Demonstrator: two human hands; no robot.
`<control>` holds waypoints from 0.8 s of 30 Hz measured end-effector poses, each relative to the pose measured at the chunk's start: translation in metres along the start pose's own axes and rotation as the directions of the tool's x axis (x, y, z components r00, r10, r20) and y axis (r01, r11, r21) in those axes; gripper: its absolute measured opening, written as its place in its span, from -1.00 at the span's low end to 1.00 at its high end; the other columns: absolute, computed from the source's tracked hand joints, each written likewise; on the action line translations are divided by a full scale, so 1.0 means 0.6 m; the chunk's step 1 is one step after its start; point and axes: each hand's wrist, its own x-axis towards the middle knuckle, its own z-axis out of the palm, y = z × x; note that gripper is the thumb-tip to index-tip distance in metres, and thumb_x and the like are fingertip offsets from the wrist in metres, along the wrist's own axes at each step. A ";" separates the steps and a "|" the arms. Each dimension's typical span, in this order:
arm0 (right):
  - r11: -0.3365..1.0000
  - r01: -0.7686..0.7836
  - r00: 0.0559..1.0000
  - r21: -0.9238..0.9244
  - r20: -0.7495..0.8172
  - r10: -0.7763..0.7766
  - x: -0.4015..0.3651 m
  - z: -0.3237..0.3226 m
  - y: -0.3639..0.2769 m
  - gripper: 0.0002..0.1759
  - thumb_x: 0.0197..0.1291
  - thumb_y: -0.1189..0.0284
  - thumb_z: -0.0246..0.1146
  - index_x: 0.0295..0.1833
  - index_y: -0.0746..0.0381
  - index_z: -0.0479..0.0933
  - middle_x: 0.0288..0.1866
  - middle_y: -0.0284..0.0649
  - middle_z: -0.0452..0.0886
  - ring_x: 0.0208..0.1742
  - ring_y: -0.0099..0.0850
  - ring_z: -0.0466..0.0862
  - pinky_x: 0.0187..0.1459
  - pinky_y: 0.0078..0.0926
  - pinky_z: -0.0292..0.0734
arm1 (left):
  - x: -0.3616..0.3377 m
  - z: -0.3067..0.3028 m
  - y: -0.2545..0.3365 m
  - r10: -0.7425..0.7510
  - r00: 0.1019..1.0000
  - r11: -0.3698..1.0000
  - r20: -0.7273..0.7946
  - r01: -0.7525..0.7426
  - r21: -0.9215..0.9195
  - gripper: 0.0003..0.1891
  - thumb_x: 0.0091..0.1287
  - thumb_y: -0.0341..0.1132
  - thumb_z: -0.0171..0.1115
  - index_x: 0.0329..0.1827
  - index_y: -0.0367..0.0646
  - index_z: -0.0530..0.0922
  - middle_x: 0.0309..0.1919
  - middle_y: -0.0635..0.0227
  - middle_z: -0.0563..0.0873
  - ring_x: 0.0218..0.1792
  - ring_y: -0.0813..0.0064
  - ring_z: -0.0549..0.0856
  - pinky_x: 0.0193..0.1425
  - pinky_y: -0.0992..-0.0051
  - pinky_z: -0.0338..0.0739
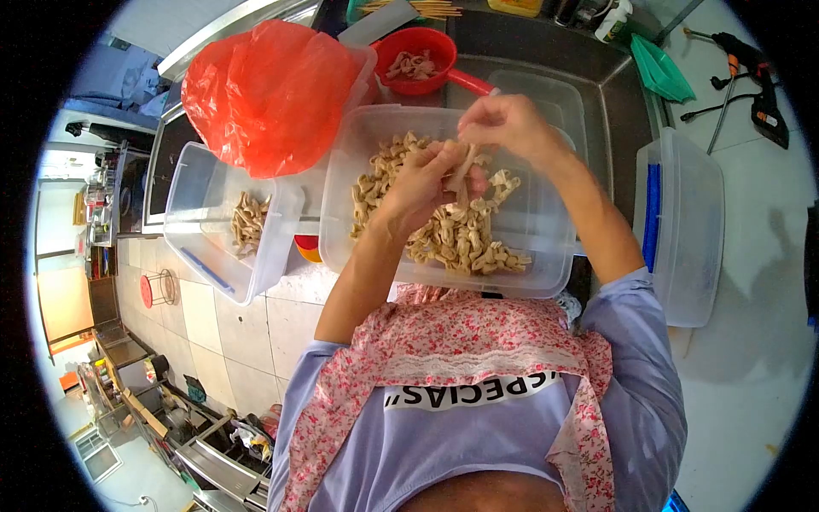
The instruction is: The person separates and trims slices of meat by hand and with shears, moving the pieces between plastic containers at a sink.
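Observation:
Over a large clear plastic tub [337,196], my left hand [426,181] has its fingers wrapped round a pale beige strip [463,175]. My right hand [503,124] pinches the upper end of the same strip, close to the left fingertips. Under and around the hands, many beige knotted pieces [461,235] lie heaped in the left and middle of the tub. To the left, a smaller clear tub [192,209] holds several similar pieces [249,222]. Behind the large tub, a red strainer [426,41] contains pale pieces, its handle pointing toward the right hand.
A red plastic bag [269,98] bulges at the back left, beside the strainer. Clear tub with blue clip [695,230] stands on the right. Green trays [661,68], a spray bottle [612,21] and thin sticks [418,8] are at the back. A red stool [147,291] stands on the floor.

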 end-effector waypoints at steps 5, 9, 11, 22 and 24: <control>0.999 -0.052 0.987 -0.006 -0.153 0.050 -0.002 -0.001 -0.012 -0.78 0.15 0.37 0.37 -0.21 0.30 0.61 -0.41 -0.36 0.64 -0.47 -0.68 0.54 -0.46 -0.69 0.42 | 0.000 -0.017 -0.013 0.023 0.997 0.994 0.079 -0.031 0.104 -0.69 0.48 -0.19 0.00 0.08 -0.23 0.48 -0.25 0.29 0.65 -0.24 0.46 0.66 -0.06 0.46 0.59; 0.985 0.027 0.961 -0.168 -0.266 -0.072 -0.004 0.007 -0.020 -0.79 0.12 0.38 0.38 -0.22 0.29 0.61 -0.39 -0.33 0.67 -0.43 -0.63 0.59 -0.40 -0.62 0.48 | -0.002 -0.018 -0.017 0.008 0.995 0.954 0.104 -0.039 0.296 -0.66 0.48 -0.15 0.00 0.09 -0.24 0.48 -0.24 0.31 0.64 -0.29 0.46 0.63 -0.02 0.41 0.58; 0.957 0.085 0.936 -0.278 -0.306 -0.172 -0.011 0.013 -0.026 -0.80 0.10 0.39 0.38 -0.21 0.27 0.61 -0.38 -0.31 0.68 -0.40 -0.59 0.62 -0.37 -0.58 0.51 | -0.003 -0.018 -0.022 -0.079 0.995 0.995 0.067 0.075 0.066 -0.66 0.48 -0.13 -0.01 0.03 -0.24 0.50 -0.26 0.30 0.66 -0.30 0.46 0.64 -0.05 0.37 0.59; 0.236 0.537 0.677 -0.810 0.247 -0.693 -0.107 0.073 0.000 -0.70 -0.12 0.31 0.42 -0.20 0.08 0.61 -0.15 -0.37 0.62 -0.10 -0.41 0.61 -0.09 -0.41 0.48 | 0.022 -0.013 -0.026 -0.106 0.994 0.789 -0.005 0.080 -0.609 -0.58 0.50 0.05 -0.19 -0.12 -0.14 0.45 -0.30 0.30 0.59 -0.19 0.41 0.59 0.00 0.24 0.55; 0.414 0.533 0.722 -0.738 0.142 -0.677 -0.112 0.066 -0.008 -0.68 -0.09 0.31 0.42 -0.16 0.12 0.61 -0.14 -0.34 0.62 -0.09 -0.36 0.61 -0.06 -0.38 0.49 | 0.024 -0.017 -0.030 -0.085 0.995 0.796 -0.044 0.041 -0.603 -0.54 0.50 0.09 -0.23 -0.10 -0.15 0.44 -0.34 0.30 0.57 -0.27 0.42 0.57 -0.06 0.27 0.55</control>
